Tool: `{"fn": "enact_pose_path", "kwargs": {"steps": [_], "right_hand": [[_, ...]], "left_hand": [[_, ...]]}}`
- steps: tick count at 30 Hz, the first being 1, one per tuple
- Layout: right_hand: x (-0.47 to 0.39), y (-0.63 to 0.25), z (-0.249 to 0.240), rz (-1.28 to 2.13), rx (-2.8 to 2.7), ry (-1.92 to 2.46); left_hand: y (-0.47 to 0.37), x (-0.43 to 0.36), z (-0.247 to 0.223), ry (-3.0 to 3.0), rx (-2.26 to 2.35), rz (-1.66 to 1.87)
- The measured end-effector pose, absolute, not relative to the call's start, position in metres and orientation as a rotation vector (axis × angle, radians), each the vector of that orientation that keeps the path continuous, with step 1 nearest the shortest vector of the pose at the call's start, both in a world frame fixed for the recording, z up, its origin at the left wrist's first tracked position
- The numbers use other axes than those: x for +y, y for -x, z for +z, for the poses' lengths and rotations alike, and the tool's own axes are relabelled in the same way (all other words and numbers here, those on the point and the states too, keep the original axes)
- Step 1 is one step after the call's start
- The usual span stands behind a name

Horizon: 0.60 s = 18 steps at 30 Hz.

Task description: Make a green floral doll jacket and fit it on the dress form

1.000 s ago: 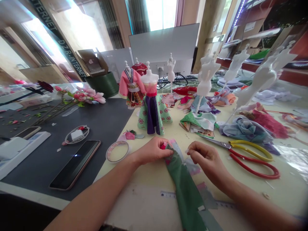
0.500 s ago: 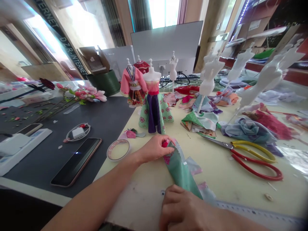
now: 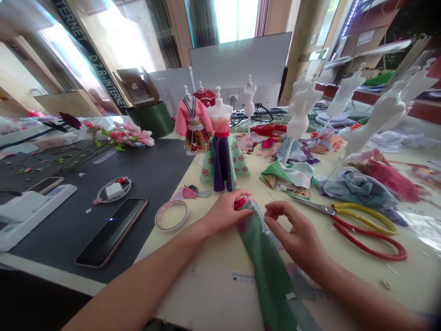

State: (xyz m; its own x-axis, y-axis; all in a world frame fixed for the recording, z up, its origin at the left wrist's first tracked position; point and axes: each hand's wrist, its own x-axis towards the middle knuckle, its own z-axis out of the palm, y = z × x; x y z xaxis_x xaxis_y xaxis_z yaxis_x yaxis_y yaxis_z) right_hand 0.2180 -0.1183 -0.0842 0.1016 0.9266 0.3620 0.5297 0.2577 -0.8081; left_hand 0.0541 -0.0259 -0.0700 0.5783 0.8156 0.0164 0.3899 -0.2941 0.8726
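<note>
Fingers of the left hand are clamped on the far end of the green cloth, which trails out on their near side, while the right hand stands just right of it, thumb and forefinger apart. Tape lies left of the left fingers, scissors right of the right ones.

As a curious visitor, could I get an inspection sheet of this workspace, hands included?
Surface: pale yellow work surface, dark grey area at left.
Job's things: long green fabric strip with small white patches.
Clutter: multicoloured cloth scraps; metal scissors with red and yellow handles; black-screened rectangular phone.
Hands: left hand pinches the strip's far end; right hand beside it, thumb and forefinger apart, contact unclear.
Cables: white charger with coiled white cable.
Surroundings: large grey monitor; white plastic dress forms.
</note>
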Motion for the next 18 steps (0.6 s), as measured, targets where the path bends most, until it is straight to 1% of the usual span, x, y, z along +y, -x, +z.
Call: {"fn": "enact_pose_path", "kwargs": {"steps": [5,12,18], "right_hand": [[-0.105,-0.215,-0.095,0.669,-1.557,1.480],[-0.104,-0.213,-0.100,0.666,-1.550,1.495],[-0.103,-0.214,-0.098,0.648,-1.583,1.516]], "left_hand": [[-0.055,-0.027,-0.068,-1.860,0.923,0.624],[-0.050,-0.023,-0.063,-1.633,0.861,0.523],[-0.047,-0.021,-0.063,-1.764,0.905,0.534]]}}
